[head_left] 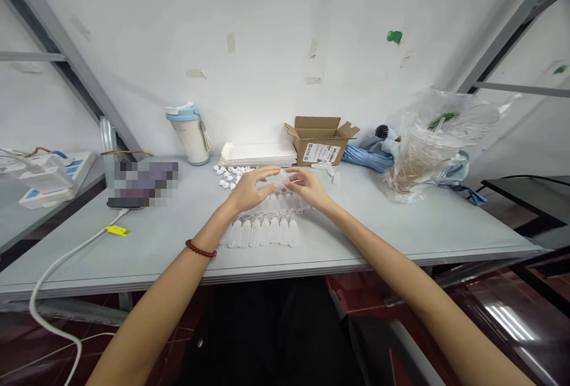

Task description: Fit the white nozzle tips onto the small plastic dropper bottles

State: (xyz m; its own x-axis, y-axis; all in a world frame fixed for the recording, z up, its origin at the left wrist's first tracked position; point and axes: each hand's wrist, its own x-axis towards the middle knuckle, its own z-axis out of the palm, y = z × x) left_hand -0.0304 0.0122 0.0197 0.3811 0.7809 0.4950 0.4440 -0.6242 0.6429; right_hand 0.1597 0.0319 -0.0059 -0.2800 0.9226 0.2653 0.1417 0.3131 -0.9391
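Observation:
Both my arms reach out over a grey table. My left hand, with a red bead bracelet on its wrist, and my right hand meet at the fingertips above rows of small white translucent bottles. Between the fingertips sits a small clear bottle, pinched from both sides. A scatter of small white caps lies just left of and behind my left hand. The bottles lie side by side in two rows under and in front of my hands.
At the back stand a blue-and-white flask, a stack of white trays, an open cardboard box, a blue cloth and a clear plastic bag. A white cable runs off the left; power strips lie there.

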